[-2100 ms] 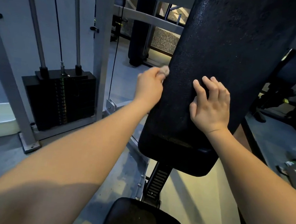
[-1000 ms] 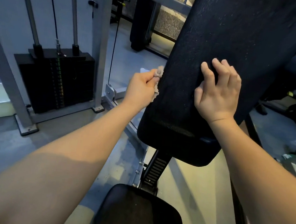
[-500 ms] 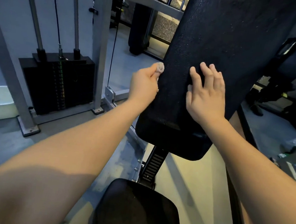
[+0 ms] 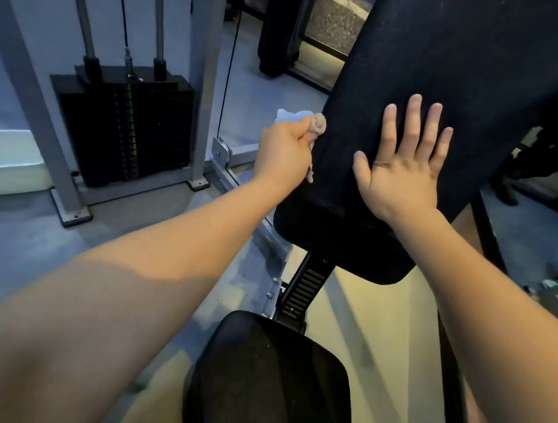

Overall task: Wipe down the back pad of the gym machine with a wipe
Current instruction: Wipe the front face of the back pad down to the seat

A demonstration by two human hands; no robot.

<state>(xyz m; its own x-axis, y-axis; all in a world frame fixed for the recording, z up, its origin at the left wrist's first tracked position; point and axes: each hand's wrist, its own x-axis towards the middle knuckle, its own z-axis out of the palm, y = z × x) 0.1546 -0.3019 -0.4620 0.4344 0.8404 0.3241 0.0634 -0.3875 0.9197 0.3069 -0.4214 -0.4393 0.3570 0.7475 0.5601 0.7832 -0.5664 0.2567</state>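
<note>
The wipe was gripped bunched in the left hand at the back pad's left edge, mid-frame, the right hand was laid flat and spread on it, and firm overlapping strokes were judged best.

The weight stack stands left of the back pad, the seat below it.

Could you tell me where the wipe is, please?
In the head view, the wipe is bunched in the left hand at the left edge of the back pad, left of the flat right hand.
</note>
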